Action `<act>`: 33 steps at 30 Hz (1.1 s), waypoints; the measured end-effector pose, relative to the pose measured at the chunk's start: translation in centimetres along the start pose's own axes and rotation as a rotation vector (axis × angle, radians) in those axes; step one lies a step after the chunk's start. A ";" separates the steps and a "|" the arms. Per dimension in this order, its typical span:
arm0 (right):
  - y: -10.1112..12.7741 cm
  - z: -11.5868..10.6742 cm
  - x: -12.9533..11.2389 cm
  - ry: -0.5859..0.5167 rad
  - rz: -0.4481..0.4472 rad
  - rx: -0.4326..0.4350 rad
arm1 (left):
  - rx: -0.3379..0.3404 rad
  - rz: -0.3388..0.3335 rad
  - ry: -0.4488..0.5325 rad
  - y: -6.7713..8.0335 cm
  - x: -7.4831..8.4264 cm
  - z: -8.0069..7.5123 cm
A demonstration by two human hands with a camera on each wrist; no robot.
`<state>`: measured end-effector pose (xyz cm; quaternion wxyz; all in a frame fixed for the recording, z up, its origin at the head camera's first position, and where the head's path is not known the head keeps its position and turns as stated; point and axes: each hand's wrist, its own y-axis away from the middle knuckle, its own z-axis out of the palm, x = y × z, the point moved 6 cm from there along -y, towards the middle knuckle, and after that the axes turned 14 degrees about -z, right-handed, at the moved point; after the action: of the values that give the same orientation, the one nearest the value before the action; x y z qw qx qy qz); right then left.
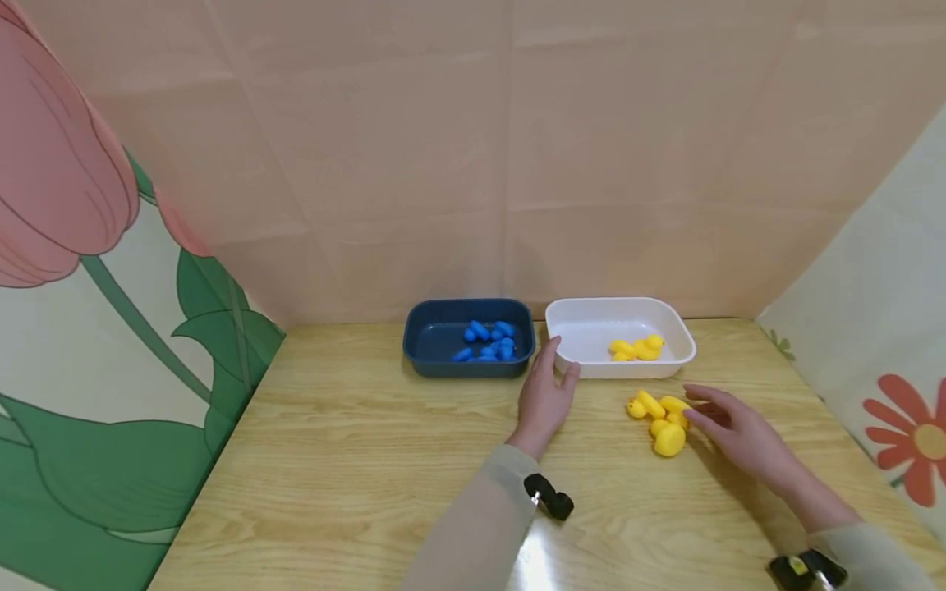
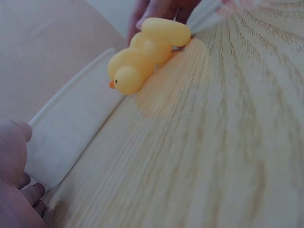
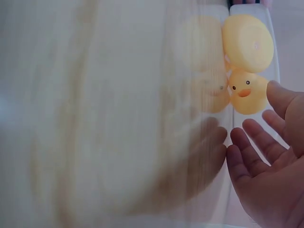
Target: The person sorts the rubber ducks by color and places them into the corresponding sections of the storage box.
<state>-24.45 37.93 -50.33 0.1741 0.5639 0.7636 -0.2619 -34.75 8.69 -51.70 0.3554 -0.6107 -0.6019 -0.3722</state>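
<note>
My left hand [image 1: 545, 400] holds the near left corner of the white tray [image 1: 676, 371], thumb against the front wall and fingers along the left side. In the left wrist view, its fingers [image 2: 34, 194] curl at the tray's corner. Several yellow rubber ducks [image 1: 669, 439] lie bunched on the table in front of that tray. My right hand [image 1: 746, 435] is just right of this bunch, fingers spread and relaxed. From the right wrist, its thumb tip overlaps the edge of a duck [image 3: 248, 92] facing the camera. More yellow ducks [image 1: 645, 349] sit inside the white tray.
Left of the white tray stands a dark blue tray [image 1: 466, 369] with several small blue toys [image 1: 504, 348]. Both trays are close to the pinkish back wall [image 1: 384, 164]. A wood-grain table [image 1: 325, 460] carries everything, with flower-printed sheets at either side.
</note>
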 end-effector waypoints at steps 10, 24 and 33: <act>-0.2 0.7 0.4 -0.017 0.030 -0.063 | -0.002 -0.009 0.002 0.0 0.1 0.0; -0.5 0.9 0.3 -0.008 0.038 -0.083 | -0.003 -0.007 0.010 0.0 0.1 0.0; -0.4 0.9 0.2 -0.021 0.047 -0.063 | -0.008 -0.018 0.003 -0.1 -0.1 0.2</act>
<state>-24.88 37.46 -51.08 0.2059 0.5731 0.7562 -0.2393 -34.87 8.83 -51.91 0.3502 -0.6061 -0.6054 -0.3788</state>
